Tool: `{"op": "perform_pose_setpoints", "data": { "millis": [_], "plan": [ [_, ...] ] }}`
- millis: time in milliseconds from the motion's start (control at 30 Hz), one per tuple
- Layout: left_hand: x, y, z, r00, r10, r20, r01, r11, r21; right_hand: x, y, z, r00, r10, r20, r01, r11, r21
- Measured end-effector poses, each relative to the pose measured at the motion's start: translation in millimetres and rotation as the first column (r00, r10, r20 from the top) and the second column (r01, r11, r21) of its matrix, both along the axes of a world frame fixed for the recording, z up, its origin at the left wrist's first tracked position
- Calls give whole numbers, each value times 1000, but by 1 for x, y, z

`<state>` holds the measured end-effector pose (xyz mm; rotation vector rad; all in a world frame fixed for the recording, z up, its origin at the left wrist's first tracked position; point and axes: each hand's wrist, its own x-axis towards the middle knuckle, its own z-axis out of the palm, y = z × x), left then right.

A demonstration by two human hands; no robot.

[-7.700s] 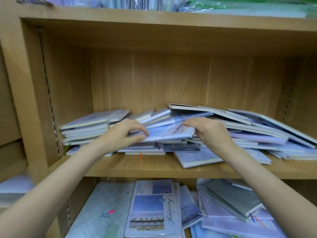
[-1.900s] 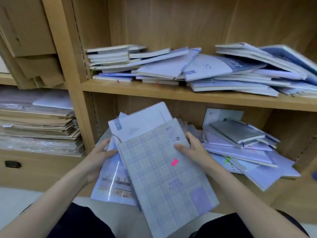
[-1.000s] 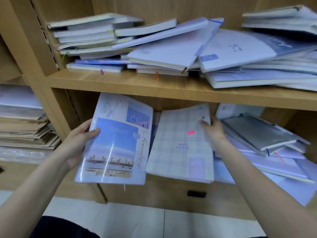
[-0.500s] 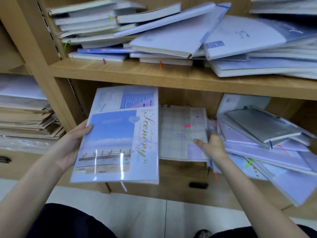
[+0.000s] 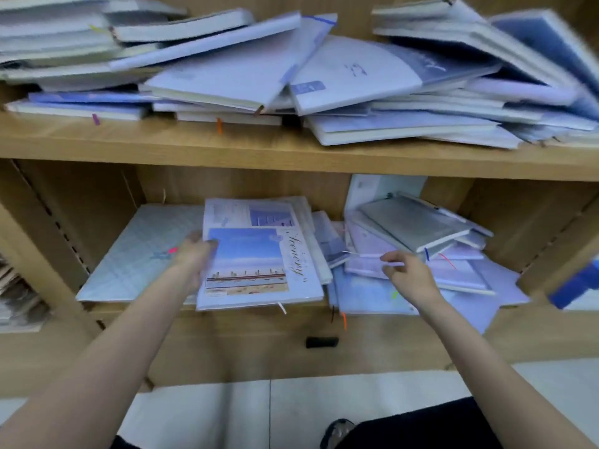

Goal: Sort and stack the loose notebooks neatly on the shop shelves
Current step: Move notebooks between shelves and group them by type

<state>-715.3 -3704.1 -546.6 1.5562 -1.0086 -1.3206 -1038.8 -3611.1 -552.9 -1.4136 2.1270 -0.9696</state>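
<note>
The scenery notebook (image 5: 259, 257) now lies flat on the lower shelf (image 5: 227, 322), centre of frame, where half a second ago you held it up in front. It sits atop a stack just right of the checked notebook (image 5: 139, 254). Your left hand (image 5: 194, 254) is at its left edge, blurred; can't tell if the fingers still hold it. Your right hand (image 5: 410, 275) has left the checked one and hangs over the messy pile (image 5: 421, 247) at centre right, fingers loosely curled, holding nothing. Two placed; that pile and the upper-shelf heap (image 5: 324, 76) remain unsorted.
</note>
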Motion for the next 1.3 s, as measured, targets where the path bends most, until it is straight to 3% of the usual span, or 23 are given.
{"op": "perform_pose_setpoints", "data": {
  "millis": [33,67,100,133,200,267,333,433,533,600,700,800,967,1067,1167,1233,1300],
  "plan": [
    [-4,-4,-1,950,-10,311,16,1000,-17,-7,3,2,1000,-14,3,14,1000,-16],
    [-8,-6,-1,793,-42,607,69,997,-22,-14,5,4,1000,-25,-1,25,999,-35],
    [-15,-4,1,630,-64,774,145,989,-37,-19,6,6,999,-31,-20,30,998,-54],
    [-24,0,4,556,-114,823,254,967,-38,-25,6,5,998,-31,-47,28,997,-71],
    [-51,20,8,510,-332,793,528,849,16,-34,4,3,996,-32,-86,24,996,-84],
    [-83,41,5,329,-462,823,684,718,130,-38,1,1,989,-10,-147,-2,996,-87],
    [-111,49,0,186,-456,871,686,694,217,-41,-3,-3,962,37,-272,-68,992,-104],
    [-134,43,-4,110,-439,892,632,723,278,-50,-15,-10,831,38,-555,-117,987,-107],
    [-143,33,-8,63,-438,897,622,720,308,-64,-30,-10,694,-24,-720,1,999,-33],
    [-143,30,-8,44,-441,896,640,701,314,-71,-34,-9,678,35,-734,76,990,118],
    [-141,22,-5,28,-463,886,659,675,331,-80,-37,-12,699,52,-713,47,992,118],
    [-141,20,-1,-3,-479,878,663,656,360,-81,-38,-13,665,74,-743,53,988,145],
    [-139,21,-2,-2,-466,885,675,652,345,-74,-41,12,487,131,-864,70,980,188],
    [-133,20,-1,3,-461,887,687,646,333,-66,-36,38,445,121,-887,39,987,154],
    [-127,20,1,17,-465,885,693,644,325,-45,-30,53,478,47,-877,-19,999,43],
    [-124,19,3,74,-485,871,693,654,305,-21,-25,52,469,-35,-883,-121,987,-104],
    [-123,19,6,159,-506,848,678,680,278,8,-12,43,442,3,-897,-238,965,-114]
  ]
}}
